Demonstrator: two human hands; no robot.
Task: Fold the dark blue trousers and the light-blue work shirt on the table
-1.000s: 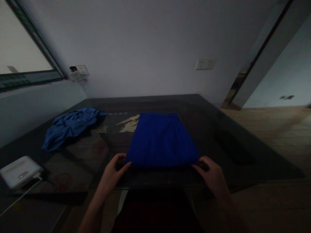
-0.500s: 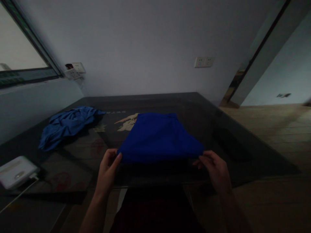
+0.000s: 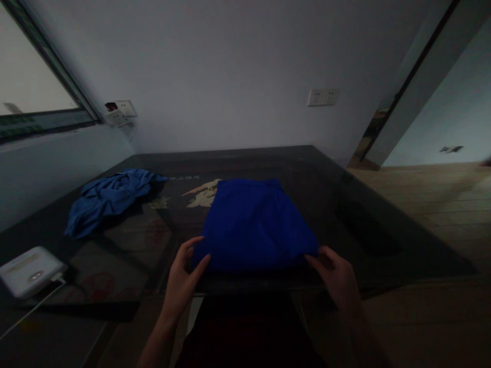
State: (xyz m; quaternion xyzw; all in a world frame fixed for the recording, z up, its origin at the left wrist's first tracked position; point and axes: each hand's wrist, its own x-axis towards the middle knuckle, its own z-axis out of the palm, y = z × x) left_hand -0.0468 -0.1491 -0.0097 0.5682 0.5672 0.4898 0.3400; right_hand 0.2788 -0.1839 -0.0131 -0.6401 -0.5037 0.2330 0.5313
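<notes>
A blue piece of clothing (image 3: 253,225), folded into a wide, trapezoid-like shape, lies on the dark table in front of me. Its exact kind does not show. At the near left corner is my left hand (image 3: 186,273), open, thumb and forefinger apart and touching the cloth. My right hand (image 3: 335,273) pinches the near right corner between thumb and fingers. The cloth's near edge rests close to the table's front edge.
A crumpled lighter-blue cloth (image 3: 111,197) lies at the left on the dark glossy table (image 3: 245,161). Nearer stands a white box-like device (image 3: 32,271) with a white cable (image 3: 32,309). A dark flat object (image 3: 366,227) lies on the right. A wall with sockets (image 3: 322,97) rises behind.
The near edge of the blue clothing has come down and toward me, flatter on the table. My left hand has moved right and its fingers have spread; my right hand still pinches its corner.
</notes>
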